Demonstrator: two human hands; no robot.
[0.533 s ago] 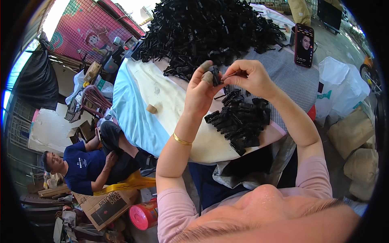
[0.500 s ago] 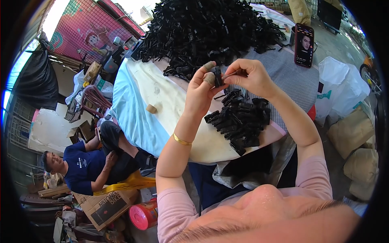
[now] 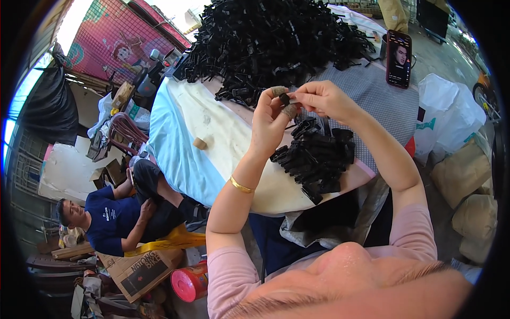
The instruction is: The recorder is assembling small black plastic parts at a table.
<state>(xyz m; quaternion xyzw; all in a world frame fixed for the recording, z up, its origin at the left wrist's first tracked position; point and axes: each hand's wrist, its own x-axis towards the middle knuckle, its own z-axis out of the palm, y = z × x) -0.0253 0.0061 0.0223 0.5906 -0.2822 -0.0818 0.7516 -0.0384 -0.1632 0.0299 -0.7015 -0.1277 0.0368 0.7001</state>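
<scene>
My left hand (image 3: 272,123) and my right hand (image 3: 321,99) meet above the table, both pinching one small black plastic piece (image 3: 285,99) between fingertips. My left thumb and forefinger wear tape wraps, and a gold bangle (image 3: 241,185) circles that wrist. Below the hands lies a small stack of finished black pieces (image 3: 317,157) near the table's front edge. A large heap of black plastic pieces (image 3: 276,40) covers the far side of the table (image 3: 186,143).
A phone (image 3: 399,58) stands upright at the table's far right. A small roll of tape (image 3: 200,143) lies on the light cloth. A person in a dark blue shirt (image 3: 117,218) sits on the ground at left. A red tub (image 3: 188,282), cardboard and sacks (image 3: 467,175) surround the table.
Both hands have stayed together above the stack; the fingers shifted slightly on the small black piece.
</scene>
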